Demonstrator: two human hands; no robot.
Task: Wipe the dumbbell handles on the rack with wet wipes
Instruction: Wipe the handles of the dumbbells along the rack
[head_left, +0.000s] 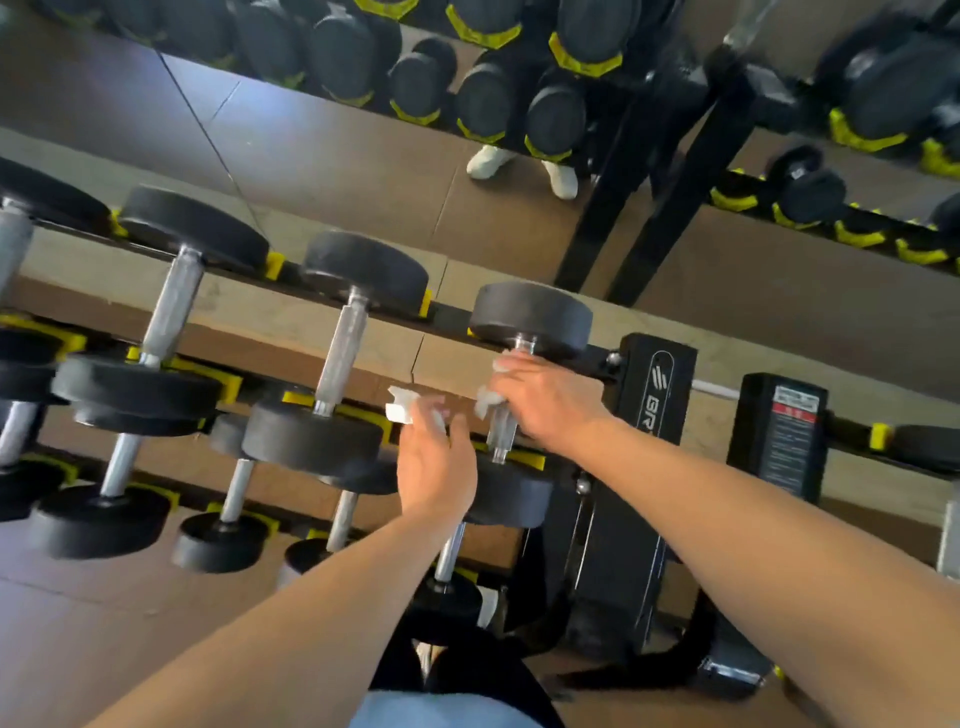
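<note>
Black dumbbells with silver handles lie on a tiered black rack (657, 384) with yellow saddles. My right hand (545, 397) grips the handle of the rightmost top-row dumbbell (532, 317) through a white wet wipe (488, 400), and a short piece of that handle shows below the hand. My left hand (434, 470) hovers just left of that handle, pinching a second folded white wipe (401, 405) at its fingertips. To the left, the handle (343, 353) of the neighbouring dumbbell is bare, and so is the handle (171, 306) further left.
Lower tiers hold smaller dumbbells (223, 538) close to my forearms. A mirror behind the rack reflects more dumbbells and white shoes (491, 161). A black rack post with a warning label (792, 431) stands at right. Brown floor lies below.
</note>
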